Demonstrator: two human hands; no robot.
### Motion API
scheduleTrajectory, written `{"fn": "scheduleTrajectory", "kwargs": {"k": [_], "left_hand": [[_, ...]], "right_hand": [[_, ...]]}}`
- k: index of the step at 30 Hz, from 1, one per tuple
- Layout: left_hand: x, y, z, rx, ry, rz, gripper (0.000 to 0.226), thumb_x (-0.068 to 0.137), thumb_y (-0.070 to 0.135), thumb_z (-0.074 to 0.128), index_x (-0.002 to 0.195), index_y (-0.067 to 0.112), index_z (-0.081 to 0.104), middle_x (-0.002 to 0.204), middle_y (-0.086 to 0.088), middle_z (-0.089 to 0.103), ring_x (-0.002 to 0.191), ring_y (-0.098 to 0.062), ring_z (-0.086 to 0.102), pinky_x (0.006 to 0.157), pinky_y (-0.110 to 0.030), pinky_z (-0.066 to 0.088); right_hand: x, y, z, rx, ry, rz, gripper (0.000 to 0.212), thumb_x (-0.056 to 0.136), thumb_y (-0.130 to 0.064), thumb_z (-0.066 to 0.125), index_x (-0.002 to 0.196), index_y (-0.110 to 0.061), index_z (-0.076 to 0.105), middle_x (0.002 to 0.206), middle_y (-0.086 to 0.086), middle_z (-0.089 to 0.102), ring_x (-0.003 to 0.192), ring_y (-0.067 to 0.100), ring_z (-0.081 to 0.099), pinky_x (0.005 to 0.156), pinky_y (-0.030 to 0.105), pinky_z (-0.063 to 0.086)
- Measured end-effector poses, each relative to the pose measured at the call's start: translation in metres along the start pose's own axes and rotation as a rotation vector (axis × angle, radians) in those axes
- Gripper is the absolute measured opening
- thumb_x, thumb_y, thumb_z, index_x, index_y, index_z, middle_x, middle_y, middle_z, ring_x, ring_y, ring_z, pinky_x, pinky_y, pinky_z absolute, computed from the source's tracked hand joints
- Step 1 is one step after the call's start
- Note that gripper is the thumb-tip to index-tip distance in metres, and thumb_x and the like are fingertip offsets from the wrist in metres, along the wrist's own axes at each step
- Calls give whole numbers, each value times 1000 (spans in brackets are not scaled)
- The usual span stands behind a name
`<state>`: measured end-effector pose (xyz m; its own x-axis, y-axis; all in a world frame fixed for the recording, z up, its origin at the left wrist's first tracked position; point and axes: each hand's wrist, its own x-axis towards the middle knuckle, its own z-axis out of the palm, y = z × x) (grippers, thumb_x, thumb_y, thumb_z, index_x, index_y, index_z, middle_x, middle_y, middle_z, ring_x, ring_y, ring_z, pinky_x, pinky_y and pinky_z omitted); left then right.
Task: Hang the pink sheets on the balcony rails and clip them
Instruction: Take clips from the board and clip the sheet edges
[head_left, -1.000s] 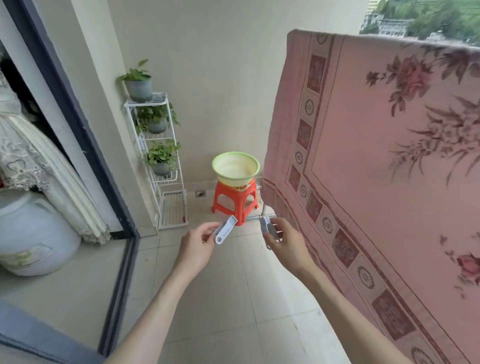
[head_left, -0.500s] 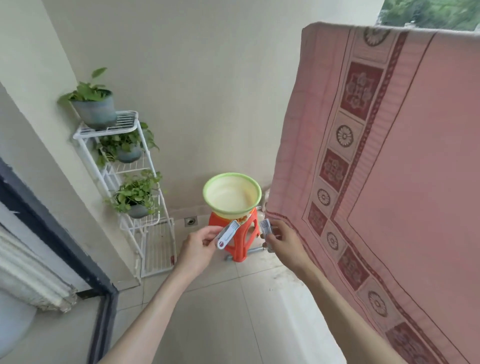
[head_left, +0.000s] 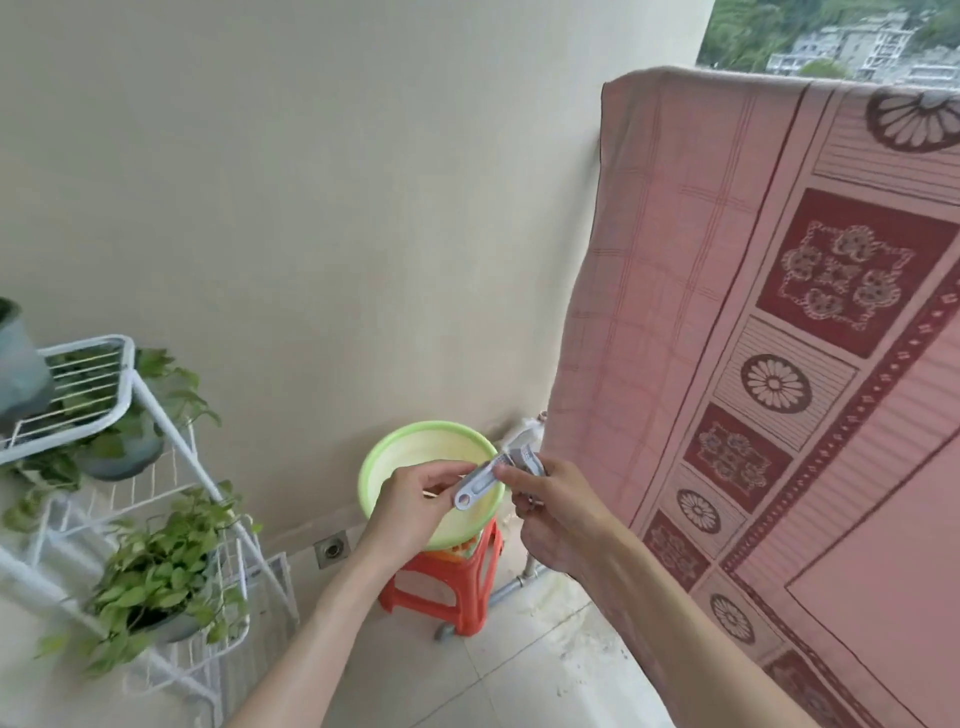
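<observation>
A pink sheet (head_left: 675, 270) with dark red patterned squares hangs over the balcony rail on the right, its left edge falling straight down. My left hand (head_left: 410, 512) pinches a grey-white clip (head_left: 480, 483) by its lower end. My right hand (head_left: 558, 512) touches that clip's upper end with its fingertips and also holds another grey clip (head_left: 527, 457) against its fingers. Both hands meet low in the middle, just left of the sheet's edge. The rail under the sheet is hidden.
A green basin (head_left: 387, 457) sits on an orange stool (head_left: 441, 587) against the wall under my hands. A white wire plant rack (head_left: 156, 415) with potted plants stands at the left. A metal pipe (head_left: 514, 582) runs along the floor by the stool.
My hands have come together, so the two clips that were apart now touch. The view has swung right and closer to the sheet's left edge and the wall.
</observation>
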<state>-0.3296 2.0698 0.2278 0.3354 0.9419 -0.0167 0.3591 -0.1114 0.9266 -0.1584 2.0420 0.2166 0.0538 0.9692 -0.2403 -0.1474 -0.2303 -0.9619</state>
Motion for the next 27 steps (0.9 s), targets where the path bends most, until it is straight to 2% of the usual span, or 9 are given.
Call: {"fn": "scheduleTrajectory", "kwargs": {"k": [3, 8, 12, 14, 17, 20, 23, 25, 27], "left_hand": [[61, -7, -26, -21, -122, 43, 34, 85, 12, 60, 83, 45, 67, 75, 29, 69, 78, 10, 62, 71, -16, 43], [150, -3, -54, -62, -391, 65, 15, 86, 27, 62, 99, 32, 67, 94, 12, 71, 84, -1, 61, 79, -18, 44], [204, 8, -38, 21, -554, 143, 22, 81, 16, 67, 101, 23, 67, 91, 3, 69, 82, -7, 57, 64, -7, 38], [230, 13, -27, -2, -563, 166, 21, 80, 11, 67, 96, 24, 67, 90, 4, 70, 82, -8, 59, 67, -9, 42], [264, 26, -12, -175, -487, 106, 20, 77, 7, 69, 95, 14, 65, 93, -2, 70, 87, -13, 65, 75, -15, 48], [288, 39, 1, -261, -429, 102, 20, 75, 8, 72, 94, 10, 65, 91, -2, 71, 84, -9, 66, 73, -13, 49], [310, 54, 12, -238, -452, 172, 19, 74, 7, 72, 92, 10, 67, 87, -1, 69, 79, -3, 63, 69, -10, 48], [324, 62, 19, -213, -483, 211, 17, 73, 6, 72, 87, 13, 67, 82, 0, 66, 74, -1, 59, 63, -9, 45], [335, 70, 25, -200, -539, 225, 17, 73, 8, 74, 88, 13, 68, 82, 2, 65, 75, -5, 58, 67, -15, 45]], "right_hand": [[51, -14, 10, 22, 98, -13, 14, 78, -12, 70, 65, -15, 67, 55, -3, 43, 47, 10, 37, 47, 18, 32], [111, -37, 10, -28, 245, -64, 12, 76, -12, 71, 72, -10, 60, 56, -1, 45, 52, 13, 39, 53, 23, 32], [132, -54, -7, -139, 391, -88, 15, 78, -14, 71, 67, -14, 61, 54, -2, 45, 48, 9, 39, 50, 19, 32], [142, -56, -18, -168, 462, -95, 7, 79, -19, 70, 77, -15, 65, 54, -6, 46, 49, 8, 41, 50, 17, 34], [158, -58, -37, -107, 505, -92, 12, 80, -23, 70, 92, -21, 67, 57, -8, 49, 54, 9, 44, 55, 19, 38], [177, -65, -48, -118, 456, -117, 7, 81, -20, 69, 84, -25, 67, 60, -3, 49, 56, 11, 45, 57, 21, 39], [193, -76, -57, -136, 444, -147, 16, 81, -18, 69, 68, -24, 62, 58, 0, 45, 53, 12, 41, 55, 22, 35], [200, -79, -64, -88, 479, -178, 17, 82, -18, 68, 67, -23, 62, 56, 0, 45, 53, 14, 40, 55, 24, 35], [203, -82, -70, -10, 496, -227, 10, 81, -20, 68, 72, -22, 65, 57, -1, 46, 54, 15, 40, 56, 25, 36]]}}
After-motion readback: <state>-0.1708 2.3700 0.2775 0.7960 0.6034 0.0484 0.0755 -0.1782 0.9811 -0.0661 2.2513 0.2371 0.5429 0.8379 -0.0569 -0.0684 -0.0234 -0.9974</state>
